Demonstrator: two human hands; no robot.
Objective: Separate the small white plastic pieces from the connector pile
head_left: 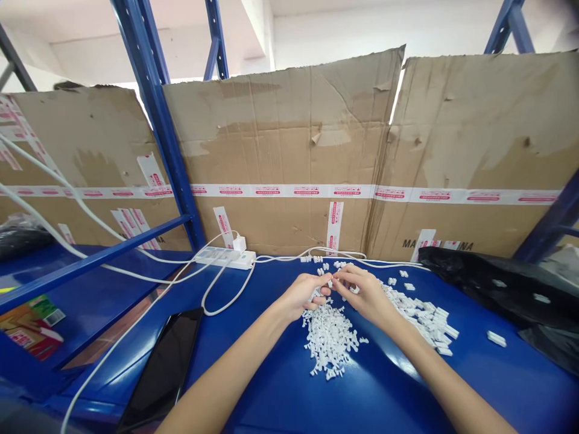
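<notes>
We've got two heaps of small white plastic parts on the blue worktop (280, 386), both mid-top, just in from the far edge. The left heap of stubby pieces (329, 342) sits right under our hands, loose and jumbled. The right heap of chunkier blocks (423, 316) spreads toward the right edge and touches the left heap's side near our right wrist. A few stray pieces (312, 259) lie by the far edge, and a lone block (496, 339) sits well apart on the right.

Our left hand (305, 295) and right hand (362, 292) are just above the left heap, fingers curled in, tips nearly meeting around small white pieces. We can't tell which hand is actually gripping.

A power strip (221, 258) with a white plug (239, 243) sits on the far edge, trailing white cables (226, 295). A black tablet (163, 367) lies by the left edge, and a black plastic bag (479, 280) covers the right corner. Taped cardboard sheets (280, 138) stand behind.
</notes>
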